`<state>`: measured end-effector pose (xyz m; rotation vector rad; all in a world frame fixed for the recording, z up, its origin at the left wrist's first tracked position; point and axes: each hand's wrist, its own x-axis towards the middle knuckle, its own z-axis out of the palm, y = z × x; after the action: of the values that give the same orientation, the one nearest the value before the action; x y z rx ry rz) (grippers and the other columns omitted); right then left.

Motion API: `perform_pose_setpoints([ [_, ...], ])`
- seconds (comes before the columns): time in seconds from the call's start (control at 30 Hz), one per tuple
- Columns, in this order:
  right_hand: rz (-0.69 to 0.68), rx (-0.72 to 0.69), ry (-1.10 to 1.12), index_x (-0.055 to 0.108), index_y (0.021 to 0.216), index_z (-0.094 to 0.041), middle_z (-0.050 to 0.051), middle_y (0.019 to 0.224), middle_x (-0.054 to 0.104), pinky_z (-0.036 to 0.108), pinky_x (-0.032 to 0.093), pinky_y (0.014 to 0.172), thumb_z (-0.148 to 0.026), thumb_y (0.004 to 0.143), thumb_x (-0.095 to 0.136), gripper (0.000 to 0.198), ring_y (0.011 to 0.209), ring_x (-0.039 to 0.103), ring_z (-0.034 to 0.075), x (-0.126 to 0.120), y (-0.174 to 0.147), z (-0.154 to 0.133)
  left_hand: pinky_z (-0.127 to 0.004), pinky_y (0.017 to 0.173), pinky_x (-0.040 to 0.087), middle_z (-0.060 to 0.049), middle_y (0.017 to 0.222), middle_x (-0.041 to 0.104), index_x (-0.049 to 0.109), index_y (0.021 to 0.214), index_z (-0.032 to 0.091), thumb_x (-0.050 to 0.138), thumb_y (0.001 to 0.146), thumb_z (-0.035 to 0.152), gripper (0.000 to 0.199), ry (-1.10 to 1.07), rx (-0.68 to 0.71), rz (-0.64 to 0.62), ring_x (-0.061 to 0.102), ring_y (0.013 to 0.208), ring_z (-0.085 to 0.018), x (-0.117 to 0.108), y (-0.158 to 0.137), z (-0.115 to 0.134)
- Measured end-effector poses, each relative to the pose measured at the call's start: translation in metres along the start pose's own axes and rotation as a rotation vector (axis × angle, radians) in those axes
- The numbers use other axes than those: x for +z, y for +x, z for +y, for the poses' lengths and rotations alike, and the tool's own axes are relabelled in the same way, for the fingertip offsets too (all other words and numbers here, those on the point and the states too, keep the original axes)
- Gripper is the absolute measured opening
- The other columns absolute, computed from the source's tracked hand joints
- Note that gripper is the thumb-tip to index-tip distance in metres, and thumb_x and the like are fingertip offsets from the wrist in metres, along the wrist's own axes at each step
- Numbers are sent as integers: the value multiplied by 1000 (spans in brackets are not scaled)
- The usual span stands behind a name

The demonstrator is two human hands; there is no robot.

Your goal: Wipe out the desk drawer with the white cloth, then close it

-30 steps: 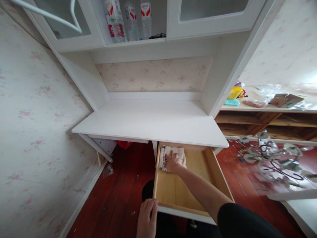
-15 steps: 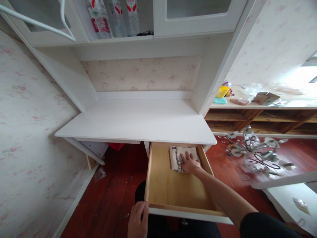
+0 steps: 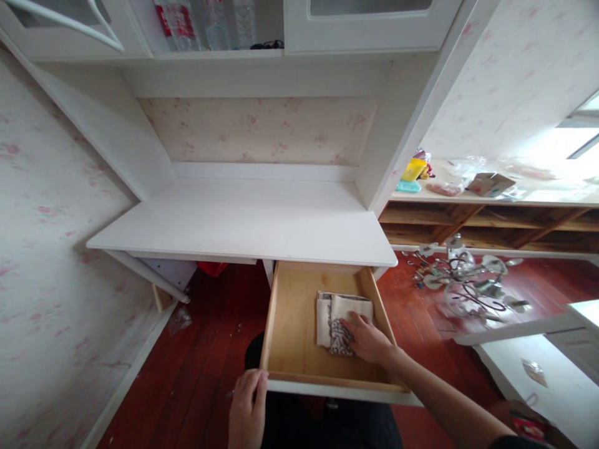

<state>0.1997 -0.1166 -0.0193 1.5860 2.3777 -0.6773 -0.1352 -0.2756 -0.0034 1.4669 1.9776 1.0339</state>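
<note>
A light wooden drawer (image 3: 290, 318) stands pulled out from under the white desk (image 3: 243, 218). Inside it, right of centre, lies a folded cream cloth (image 3: 333, 312) with a dark pattern. My right hand (image 3: 369, 340) rests on the cloth's near right corner, with the fingers pressed onto the fabric. My left hand (image 3: 247, 405) grips the left end of the drawer's white front panel (image 3: 337, 393), thumb on top.
Water bottles (image 3: 196, 22) stand on the shelf above the desk. A chandelier (image 3: 463, 284) lies on the red wooden floor at the right. A low wooden shelf (image 3: 491, 206) behind it carries boxes and bags. A white board (image 3: 538, 368) lies at the lower right.
My right hand has slid the cloth from the drawer's back left corner to the right side and nearer the front. My left hand has stayed on the drawer front.
</note>
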Motion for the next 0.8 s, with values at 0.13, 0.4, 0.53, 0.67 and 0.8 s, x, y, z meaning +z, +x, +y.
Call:
perform_pose_setpoints([
  [0.13,-39,-8,26,42,140,-26,16,146,33,44,38,100,-17,69,54,72,131,35,36,10,-31,-8,-32,85,51,-4,96,67,66,90,23,43,90,50,36,2,-7,-31,62,94,-18,-2,1,0],
  [0.4,-102,17,58,40,140,-32,11,147,31,45,35,103,-30,65,65,79,130,34,37,-6,-24,-29,-32,84,52,-6,96,68,67,91,22,42,90,52,39,-12,-6,-21,63,93,-19,-4,0,7],
  [0.53,-86,-58,17,40,140,-31,12,140,38,46,38,98,-33,69,64,75,125,36,37,-12,-3,-57,-31,83,51,-6,96,67,66,91,22,42,91,50,37,-15,-10,-25,62,92,-18,-4,0,10],
  [0.67,-95,-127,-15,42,138,-33,13,142,36,50,39,96,-39,66,68,77,124,35,40,-6,19,-100,-32,86,49,-5,97,66,65,93,22,39,93,47,36,-15,-40,-59,60,94,-18,-5,-2,13],
  [0.8,-88,-228,-60,40,139,-33,15,142,36,55,39,93,-44,66,67,79,122,36,43,3,37,-141,-34,89,48,-6,99,65,65,95,22,39,93,46,36,-17,-55,-66,59,97,-18,-7,-2,14],
])
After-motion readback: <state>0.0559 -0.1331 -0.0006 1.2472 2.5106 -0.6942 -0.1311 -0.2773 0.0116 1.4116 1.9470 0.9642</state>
